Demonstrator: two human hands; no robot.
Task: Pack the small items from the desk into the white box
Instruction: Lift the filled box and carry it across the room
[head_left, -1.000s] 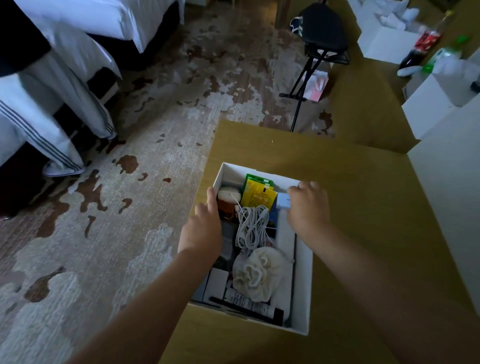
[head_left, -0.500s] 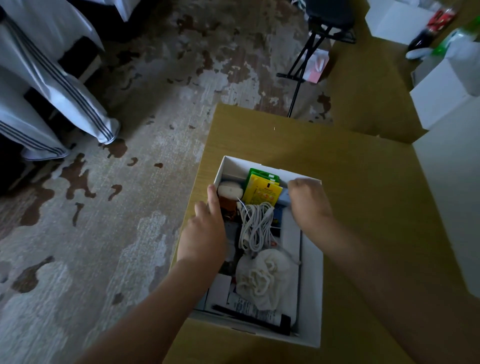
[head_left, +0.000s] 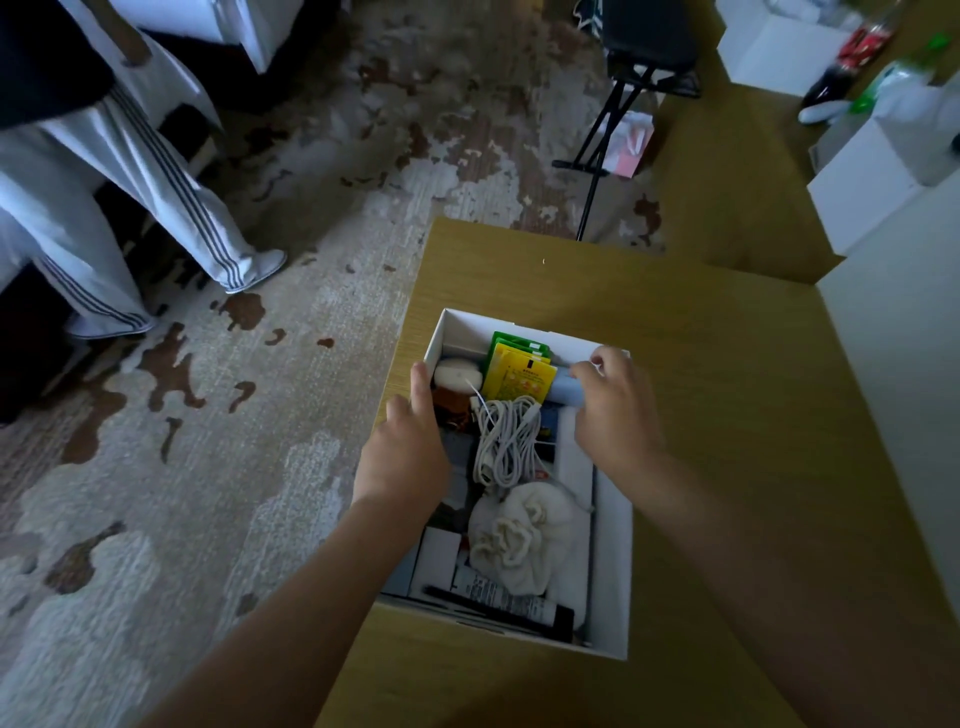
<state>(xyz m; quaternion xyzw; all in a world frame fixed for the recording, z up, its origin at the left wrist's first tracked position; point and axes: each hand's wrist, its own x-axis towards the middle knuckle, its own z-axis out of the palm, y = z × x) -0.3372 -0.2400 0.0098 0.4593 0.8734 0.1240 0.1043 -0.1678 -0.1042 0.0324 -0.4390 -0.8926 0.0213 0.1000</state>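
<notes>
Setting: a person's bare forearms reach over a tan wood-grain table (head_left: 727, 415) toward an open white cardboard box (head_left: 613, 571) that sits near the table's left edge.
Left hand: the left hand (head_left: 402, 457) lies along the box's left wall, thumb up against the rim, fingers loosely curled and holding nothing.
Right hand: the right hand (head_left: 615, 410) is at the box's far right corner, fingertips pinched on a pale blue cylindrical tube (head_left: 566, 389) that lies just inside the far wall.
Between the hands: a coiled white cable (head_left: 506, 441) lies in the middle of the box; beyond it stand a yellow printed sachet (head_left: 519, 376) and a green packet (head_left: 514, 344) behind that.
By the left thumb: a small white oval case (head_left: 456, 375) rests on something brown, which cannot be made out.
Nearer the wrists: a cream drawstring cloth pouch (head_left: 519, 540) fills the box's middle, and a white tube with a black cap (head_left: 514, 605) lies along the near wall beside a small white carton (head_left: 436, 564).
Left of the arms: a patterned grey-and-brown carpet (head_left: 208, 441), with a second person's white striped trousers (head_left: 130, 197).
Beyond the right hand: further white boxes (head_left: 862, 192) and a black folding stand (head_left: 613, 130).
</notes>
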